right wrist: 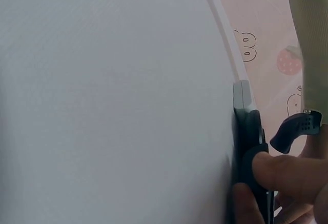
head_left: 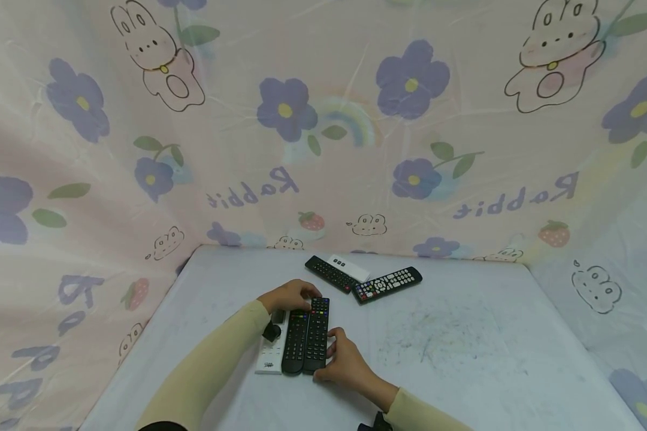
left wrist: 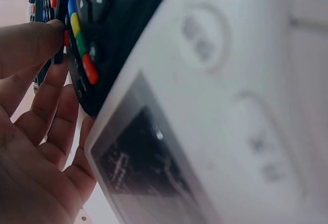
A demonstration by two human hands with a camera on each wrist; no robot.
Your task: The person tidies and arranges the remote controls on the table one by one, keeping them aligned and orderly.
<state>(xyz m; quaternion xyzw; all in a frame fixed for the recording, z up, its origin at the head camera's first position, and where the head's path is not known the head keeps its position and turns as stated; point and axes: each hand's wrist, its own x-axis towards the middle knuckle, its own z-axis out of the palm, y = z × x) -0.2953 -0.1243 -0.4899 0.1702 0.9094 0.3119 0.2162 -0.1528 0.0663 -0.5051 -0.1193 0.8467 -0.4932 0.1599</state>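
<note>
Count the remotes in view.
6: front-left white remote, front-middle black remote, front-right black remote; back-left black remote, back-middle white remote, back-right black remote.

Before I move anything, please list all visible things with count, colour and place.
Screen remote: one, white, front row left
Middle remote: one, black, front row centre
Right remote: one, black, front row right
Far dark remote: one, black, back group left
Far white remote: one, white, back group middle
White-buttoned remote: one, black, back group right
Table: one, white, underneath
Smudges: several, grey, table's right part
Patterned backdrop: count unclear, mostly pale pink, around table
Wrist devices: two, black, at wrists
Sleeves: two, pale yellow, on arms
Left hand: one, bare, front row's far end
Right hand: one, bare, at right remote
</note>
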